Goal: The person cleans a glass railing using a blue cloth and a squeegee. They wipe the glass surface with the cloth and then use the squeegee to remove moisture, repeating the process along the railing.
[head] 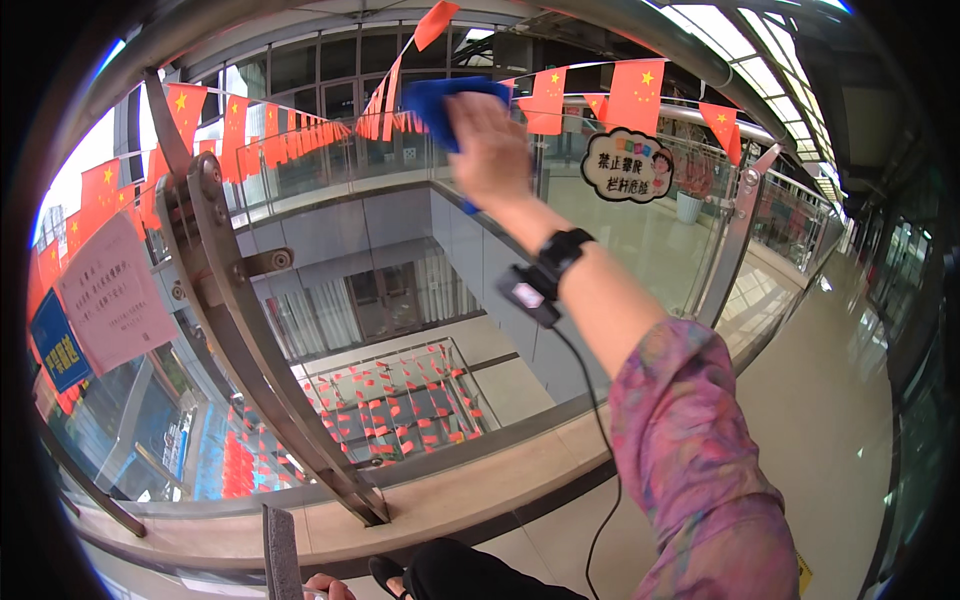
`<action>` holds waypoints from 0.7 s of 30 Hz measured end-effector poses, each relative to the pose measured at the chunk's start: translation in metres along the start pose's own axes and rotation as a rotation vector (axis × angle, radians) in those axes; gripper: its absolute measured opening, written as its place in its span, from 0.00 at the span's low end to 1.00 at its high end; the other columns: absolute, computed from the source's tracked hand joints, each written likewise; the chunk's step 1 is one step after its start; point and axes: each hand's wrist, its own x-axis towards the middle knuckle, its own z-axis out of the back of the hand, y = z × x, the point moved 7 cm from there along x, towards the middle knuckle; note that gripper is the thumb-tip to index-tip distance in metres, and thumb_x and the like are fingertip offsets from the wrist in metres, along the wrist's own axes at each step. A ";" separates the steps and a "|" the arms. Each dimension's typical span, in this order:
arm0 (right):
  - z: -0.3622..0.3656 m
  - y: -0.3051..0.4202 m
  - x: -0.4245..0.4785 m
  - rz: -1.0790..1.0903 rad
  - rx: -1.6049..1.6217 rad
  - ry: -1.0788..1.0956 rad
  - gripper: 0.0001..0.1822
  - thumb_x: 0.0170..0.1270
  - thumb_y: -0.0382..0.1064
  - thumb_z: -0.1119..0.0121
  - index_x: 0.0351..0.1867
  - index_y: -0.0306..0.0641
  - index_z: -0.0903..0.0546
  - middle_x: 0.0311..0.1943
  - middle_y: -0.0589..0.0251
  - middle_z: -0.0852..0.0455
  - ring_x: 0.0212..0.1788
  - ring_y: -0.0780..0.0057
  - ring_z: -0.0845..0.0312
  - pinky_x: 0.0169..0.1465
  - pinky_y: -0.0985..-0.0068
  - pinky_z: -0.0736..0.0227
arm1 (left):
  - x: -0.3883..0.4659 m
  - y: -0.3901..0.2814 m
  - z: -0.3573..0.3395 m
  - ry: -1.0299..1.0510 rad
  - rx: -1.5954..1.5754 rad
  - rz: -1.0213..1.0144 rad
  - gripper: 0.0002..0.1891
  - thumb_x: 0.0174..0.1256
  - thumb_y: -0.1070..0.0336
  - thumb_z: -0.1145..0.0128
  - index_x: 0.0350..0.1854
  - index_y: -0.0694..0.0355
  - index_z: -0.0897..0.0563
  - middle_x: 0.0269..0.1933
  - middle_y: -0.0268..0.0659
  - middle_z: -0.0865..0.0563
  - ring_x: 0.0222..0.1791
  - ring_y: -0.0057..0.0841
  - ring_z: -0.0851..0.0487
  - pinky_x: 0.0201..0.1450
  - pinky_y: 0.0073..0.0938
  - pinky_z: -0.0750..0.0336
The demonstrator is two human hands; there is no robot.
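Observation:
My right hand [491,154] presses a blue cloth [431,105] against the clear glass railing panel [637,240], high up and near the middle of the view. Parts of the cloth are hidden behind the hand. A black strap with a small device [532,292] sits on my right wrist, and a cable runs down from it. Only some fingers of my left hand [330,587] show at the bottom edge, around what looks like the handle of a window scrubber with a grey fabric pad [279,551]. The rest of that handle lies out of view.
Paired metal posts [247,315] hold the glass on the left, another metal post [731,240] on the right. Beyond the glass drops an open atrium with strings of red flags [637,94]. A cloud-shaped sign [628,165] and a pink paper [116,292] bear writing. A stone ledge [450,491] runs below.

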 end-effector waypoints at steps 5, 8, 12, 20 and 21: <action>0.022 -0.071 -0.098 -0.171 -0.177 0.139 0.35 0.50 0.33 0.43 0.65 0.41 0.35 0.68 0.52 0.42 0.70 0.57 0.48 0.60 0.59 0.43 | -0.030 0.007 -0.010 -0.073 0.124 -0.015 0.08 0.64 0.71 0.47 0.25 0.66 0.25 0.20 0.35 0.25 0.17 0.19 0.29 0.20 0.19 0.36; 0.023 -0.056 -0.188 -0.155 -0.113 0.316 0.34 0.52 0.32 0.45 0.65 0.41 0.36 0.69 0.50 0.43 0.72 0.53 0.51 0.61 0.54 0.45 | -0.045 0.006 -0.031 -0.119 0.051 0.016 0.09 0.65 0.68 0.47 0.25 0.65 0.25 0.20 0.34 0.25 0.17 0.18 0.29 0.21 0.18 0.37; 0.043 -0.015 -0.317 -0.053 0.107 0.622 0.28 0.55 0.30 0.51 0.61 0.46 0.29 0.66 0.57 0.36 0.67 0.59 0.42 0.57 0.56 0.39 | -0.068 -0.014 -0.049 -0.107 0.036 0.029 0.07 0.65 0.68 0.46 0.29 0.65 0.24 0.21 0.33 0.24 0.18 0.17 0.29 0.22 0.18 0.36; 0.083 -0.124 -0.424 -1.480 0.889 0.465 0.17 0.55 0.33 0.51 0.47 0.33 0.25 0.40 0.49 0.19 0.42 0.54 0.21 0.46 0.64 0.25 | -0.072 -0.049 -0.085 -0.067 0.074 -0.013 0.05 0.63 0.70 0.44 0.29 0.64 0.23 0.22 0.34 0.23 0.18 0.18 0.28 0.20 0.17 0.34; 0.085 -0.126 -0.430 -1.858 1.121 0.306 0.16 0.56 0.35 0.51 0.45 0.30 0.25 0.37 0.49 0.18 0.39 0.56 0.20 0.42 0.63 0.24 | -0.073 -0.049 -0.085 -0.080 0.060 -0.020 0.06 0.63 0.70 0.43 0.29 0.64 0.24 0.22 0.34 0.23 0.17 0.18 0.28 0.20 0.17 0.33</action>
